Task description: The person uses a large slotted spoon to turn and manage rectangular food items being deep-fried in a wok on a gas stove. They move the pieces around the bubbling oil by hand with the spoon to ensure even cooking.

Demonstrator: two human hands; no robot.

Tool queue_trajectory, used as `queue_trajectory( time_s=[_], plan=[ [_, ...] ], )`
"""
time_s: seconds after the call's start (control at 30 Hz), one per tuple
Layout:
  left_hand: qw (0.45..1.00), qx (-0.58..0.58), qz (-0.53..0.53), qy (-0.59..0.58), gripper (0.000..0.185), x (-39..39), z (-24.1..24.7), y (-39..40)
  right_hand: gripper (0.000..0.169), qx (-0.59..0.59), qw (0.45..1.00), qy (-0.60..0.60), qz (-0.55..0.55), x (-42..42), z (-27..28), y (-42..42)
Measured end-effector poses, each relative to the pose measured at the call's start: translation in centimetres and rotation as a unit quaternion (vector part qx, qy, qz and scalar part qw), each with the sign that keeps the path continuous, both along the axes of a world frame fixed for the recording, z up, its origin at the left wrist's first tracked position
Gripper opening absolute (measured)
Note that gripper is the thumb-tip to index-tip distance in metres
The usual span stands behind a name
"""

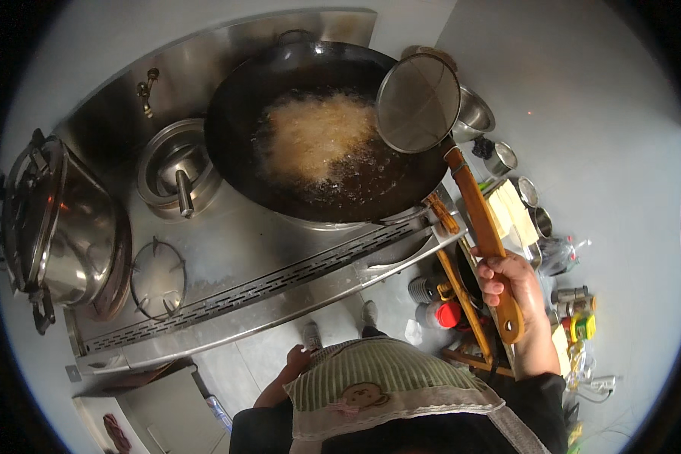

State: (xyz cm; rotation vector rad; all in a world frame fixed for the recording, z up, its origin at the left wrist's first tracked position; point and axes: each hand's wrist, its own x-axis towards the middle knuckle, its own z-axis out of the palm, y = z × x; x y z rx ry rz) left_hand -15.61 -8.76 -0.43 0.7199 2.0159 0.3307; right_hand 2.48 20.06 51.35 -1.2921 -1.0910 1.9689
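My right hand [508, 278] grips the flat wooden handle [476, 210] of a round wire-mesh strainer [420, 103]. The mesh is held over the right rim of a large black wok [238, 147]. Dark oil bubbles in the wok, and a pale golden mass of frying food [318, 136] foams in the middle; its pieces cannot be made out. My left hand [299, 356] hangs low beside the striped apron [386, 369], away from the stove. Its fingers look curled, but they are too small and partly hidden to tell more.
Left of the wok, a steel pot with a ladle [185, 193] stands on the steel stove top [232, 249]. A bare burner ring [159, 278] and a large lidded pot [85, 227] are further left. Steel bowls [474, 113] and a red-lidded jar [447, 314] lie on the right.
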Motion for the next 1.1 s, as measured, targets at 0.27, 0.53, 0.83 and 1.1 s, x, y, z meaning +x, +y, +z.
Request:
queue_trajectory(
  time_s=[0.27,0.53,0.83,1.1],
  plan=[
    [1.0,0.001,0.021,-0.003,0.043,-3.8,-5.5,-9.1,0.029,-0.022,0.998,-0.007,-0.051,-4.2,1.3,-3.3],
    [0.998,0.052,0.021,-0.019,0.042,-4.2,-5.2,-5.2,0.021,-0.088,0.995,0.013,-0.045,-7.9,1.9,-5.0],
    [0.997,0.052,0.051,-0.016,0.047,-5.7,-6.4,-4.2,0.027,-0.292,0.933,0.195,-0.075,-8.9,1.4,-5.3],
    [0.998,0.021,0.062,0.006,0.039,-8.0,-6.1,-7.3,0.028,-0.251,0.951,0.171,-0.063,-8.2,1.0,-5.0]
  ],
)
